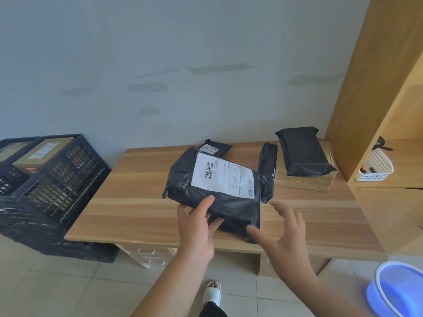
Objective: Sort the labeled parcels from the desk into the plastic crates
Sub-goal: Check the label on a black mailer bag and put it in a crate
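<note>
A black poly parcel (183, 179) with a white barcode label lies tilted over the middle of the wooden desk (128, 197). My left hand (196, 227) holds its near left edge, thumb on top and fingers beneath. My right hand (283, 232) hovers beside the near right corner with spread, straight fingers, blurred. Behind are a small labeled black parcel (215, 148), a narrow black parcel (267, 170) and a black parcel (304, 152) on a brown cardboard parcel (306, 181). Black plastic crates (59, 179) stand left of the desk, holding brown boxes (43, 154).
A wooden shelf unit (375, 88) rises at the right with a white basket (377, 167) on its ledge. A blue basin (400, 291) sits on the tiled floor at the lower right. My sandaled foot (212, 294) is under the desk's front edge.
</note>
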Available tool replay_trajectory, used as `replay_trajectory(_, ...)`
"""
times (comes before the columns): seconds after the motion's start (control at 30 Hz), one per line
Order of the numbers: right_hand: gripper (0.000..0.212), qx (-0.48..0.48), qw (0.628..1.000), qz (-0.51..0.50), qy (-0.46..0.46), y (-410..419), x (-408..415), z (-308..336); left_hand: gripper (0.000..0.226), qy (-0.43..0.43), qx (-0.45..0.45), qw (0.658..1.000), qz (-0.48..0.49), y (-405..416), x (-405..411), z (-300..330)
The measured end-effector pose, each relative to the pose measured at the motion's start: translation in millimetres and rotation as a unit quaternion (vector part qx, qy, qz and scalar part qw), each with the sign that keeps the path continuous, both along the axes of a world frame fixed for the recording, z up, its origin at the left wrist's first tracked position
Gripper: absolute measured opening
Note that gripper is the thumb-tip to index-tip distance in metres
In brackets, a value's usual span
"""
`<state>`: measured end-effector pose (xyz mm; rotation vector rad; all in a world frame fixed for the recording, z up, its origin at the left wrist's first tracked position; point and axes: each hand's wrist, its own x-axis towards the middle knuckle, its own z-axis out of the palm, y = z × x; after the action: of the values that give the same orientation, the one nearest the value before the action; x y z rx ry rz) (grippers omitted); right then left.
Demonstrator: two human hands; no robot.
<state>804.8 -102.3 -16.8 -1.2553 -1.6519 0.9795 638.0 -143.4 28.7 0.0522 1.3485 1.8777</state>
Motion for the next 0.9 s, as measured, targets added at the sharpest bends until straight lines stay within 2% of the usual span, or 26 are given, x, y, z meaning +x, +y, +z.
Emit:
replay_trajectory(0.03, 0.064, -0.167, 0.98, -0.011, 0.104, 1.7, -0.6, 8.4, 0.054, -0.001, 0.013, 1.0, 0.015, 2.9, 0.5, 0.8)
replay_trajectory(0.07, 0.063, -0.31, 0.931, -0.008, 0.194, 4.1, -2.4, 15.9, 0.057, -0.002, 0.022, 0.999, 0.024, 5.9, 3.1, 1.5)
replay_trajectory(0.1, 0.059, -0.408, 0.875, 0.005, 0.26, 6.2, -4.8, 22.7, 0.059, -0.002, 0.031, 0.999, 0.03, 9.1, 7.5, 1.8)
replay_trajectory(0.13, 0.054, -0.465, 0.83, 0.021, 0.307, 7.4, -7.0, 27.4, 0.06, -0.002, 0.041, 0.999, 0.027, 12.0, 13.1, 2.2)
replay_trajectory(0.17, 0.051, -0.495, 0.797, 0.035, 0.344, 7.5, -10.0, 31.2, 0.06, -0.001, 0.053, 0.998, 0.019, 14.0, 19.1, 3.4)
replay_trajectory(0.23, 0.051, -0.514, 0.754, 0.039, 0.407, 6.9, -16.1, 35.4, 0.062, 0.002, 0.072, 0.997, -0.007, 16.0, 29.3, 5.8)
replay_trajectory(0.33, 0.032, -0.515, 0.718, 0.024, 0.467, 7.2, -21.4, 41.6, 0.065, 0.007, 0.088, 0.995, -0.044, 13.6, 36.8, 6.8)
replay_trajectory(0.4, 0.017, -0.516, 0.706, 0.015, 0.484, 9.4, -20.3, 45.7, 0.067, 0.007, 0.088, 0.993, -0.076, 10.0, 38.4, 4.9)
replay_trajectory(0.47, 0.012, -0.504, 0.708, 0.012, 0.495, 13.6, -15.8, 47.4, 0.07, -0.006, 0.081, 0.991, -0.108, 5.4, 37.2, 1.8)
replay_trajectory(0.53, 0.014, -0.476, 0.726, 0.002, 0.496, 20.6, -8.7, 54.0, 0.084, -0.041, 0.08, 0.987, -0.132, -3.2, 31.8, 2.0)
replay_trajectory(0.63, 0.016, -0.406, 0.795, -0.006, 0.45, 39.6, 9.1, 62.7, 0.113, -0.044, 0.063, 0.992, -0.099, -23.8, 8.7, 4.8)
replay_trajectory(0.7, 0.02, -0.354, 0.851, 0.012, 0.387, 53.1, 24.1, 67.5, 0.128, 0.039, 0.021, 0.997, -0.071, -38.2, -15.6, 11.2)
replay_trajectory(0.77, 0.022, -0.316, 0.895, 0.047, 0.311, 63.7, 37.5, 69.9, 0.132, 0.184, -0.047, 0.975, -0.111, -47.1, -39.9, 19.9)
replay_trajectory(0.83, 0.021, -0.296, 0.923, 0.091, 0.228, 69.5, 45.5, 71.5, 0.114, 0.301, -0.107, 0.924, -0.208, -49.1, -60.7, 25.5)
replay_trajectory(0.9, 0.021, -0.289, 0.934, 0.141, 0.157, 71.4, 47.7, 73.4, 0.105, 0.346, -0.146, 0.869, -0.321, -45.9, -70.7, 31.6)
